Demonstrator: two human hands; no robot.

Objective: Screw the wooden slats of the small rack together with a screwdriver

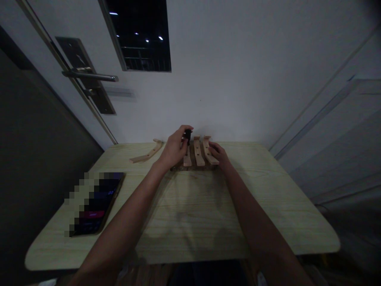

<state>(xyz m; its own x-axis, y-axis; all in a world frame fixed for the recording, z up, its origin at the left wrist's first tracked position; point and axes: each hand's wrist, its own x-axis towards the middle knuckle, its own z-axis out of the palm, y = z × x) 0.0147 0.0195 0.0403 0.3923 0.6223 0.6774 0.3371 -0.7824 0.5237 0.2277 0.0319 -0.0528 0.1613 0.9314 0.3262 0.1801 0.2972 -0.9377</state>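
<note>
My left hand (174,147) is closed around a small upright black tool (188,134), its thumb and fingers pinching it. The tool stands over the left wooden strip (187,159), and its lower end is hard to make out. Beside that strip lie a middle wooden strip (198,153) and a right wooden strip (209,153), each bent at the ends with small dark holes. All three rest across a dark brown base (193,168), mostly hidden beneath them. With curled fingers, my right hand (219,153) grips the right strip's outer edge.
A loose bent wooden strip (147,156) lies left of my left hand on the pale wood-grain table (184,214). Nearer me at the left is a phone (104,202) with its screen lit. Behind the table stands a white door (214,79) with a metal handle (95,75).
</note>
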